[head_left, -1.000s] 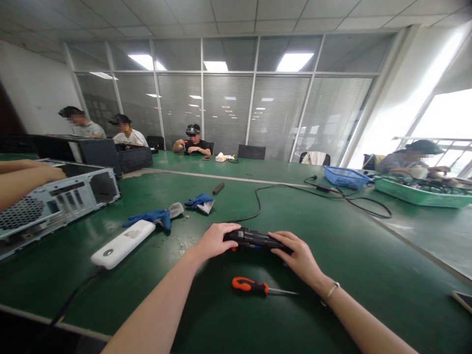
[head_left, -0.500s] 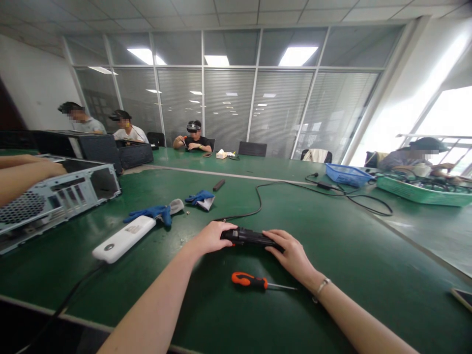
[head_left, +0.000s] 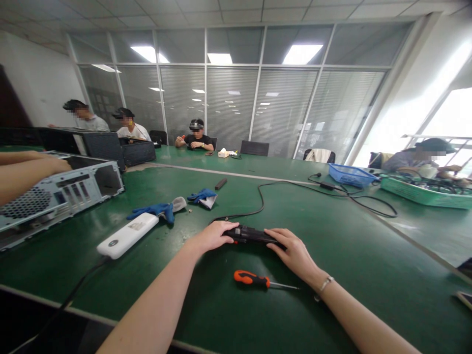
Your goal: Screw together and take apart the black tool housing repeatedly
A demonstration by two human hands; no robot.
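Note:
A long black device [head_left: 252, 234] with a black cable lies flat on the green table [head_left: 332, 255] in front of me. My left hand [head_left: 212, 236] grips its left end with curled fingers. My right hand [head_left: 293, 253] holds its right end, fingers laid over the top. A screwdriver [head_left: 258, 280] with an orange and black handle lies on the table just nearer to me, between my forearms, touched by neither hand.
A white power strip [head_left: 127, 236] and blue gloves [head_left: 157, 212] lie to the left, beside an open computer case [head_left: 55, 196] with another person's arm on it. A blue basket [head_left: 348, 174] and green tray [head_left: 424, 191] stand at the right. Other people sit around the table.
The black device is lowered flat onto the table, and both hands have settled with it. The view has shifted slightly.

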